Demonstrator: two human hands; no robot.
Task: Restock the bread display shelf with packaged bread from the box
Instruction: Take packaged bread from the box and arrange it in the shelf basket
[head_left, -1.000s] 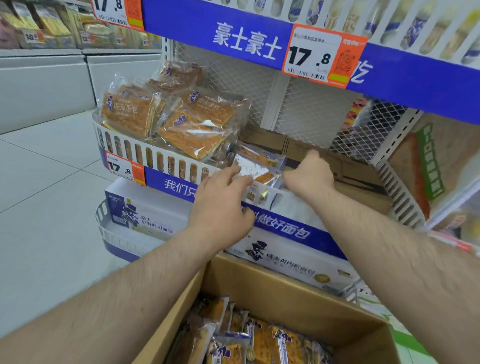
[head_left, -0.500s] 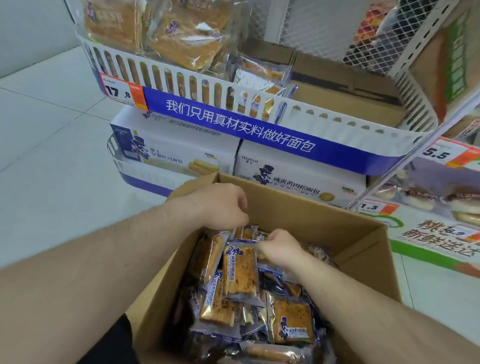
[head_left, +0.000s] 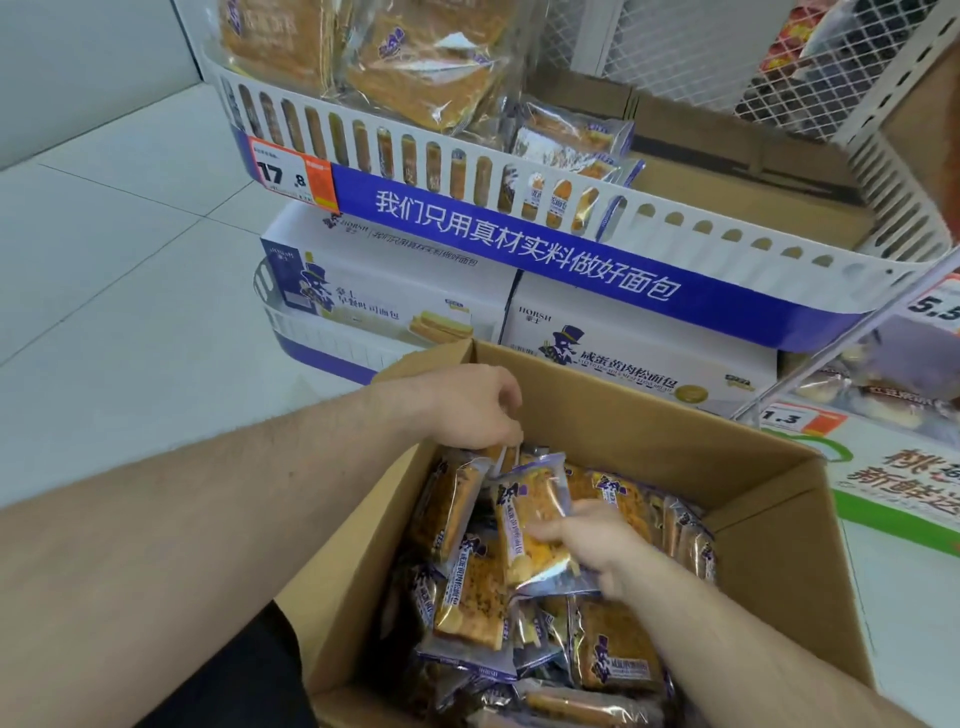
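A: Entry, head view. We log the cardboard box (head_left: 613, 431) open at lower centre of the frame, filled with packaged bread. Where do we place the hands?

B: Both inside the box. Our right hand (head_left: 597, 540) sits at centre frame, fingers and thumb pinching one bread packet (head_left: 524, 519) along its right edge. The packet stands tilted, lifted slightly above the rest of the stock, its printed face toward the camera and its body lying left of the fingers.

A: And the left hand (head_left: 467, 405)?

B: At the box's far left corner, fingers curled downward onto the tops of packets standing there (head_left: 457, 499). We cannot tell whether it actually grips one; the fingertips are hidden behind the knuckles.

A: Shelf state?

B: The display shelf (head_left: 649, 218), white slotted rail with a blue banner, runs across the upper half of the frame. Large bread bags (head_left: 431, 67) are stacked at its upper left, a few small packets (head_left: 571, 140) just beside them, bare cardboard liner to the right. A price tag (head_left: 291, 174) reading 17.8 hangs on the rail at left. White cartons (head_left: 395, 291) stand on the tier below, behind the box.
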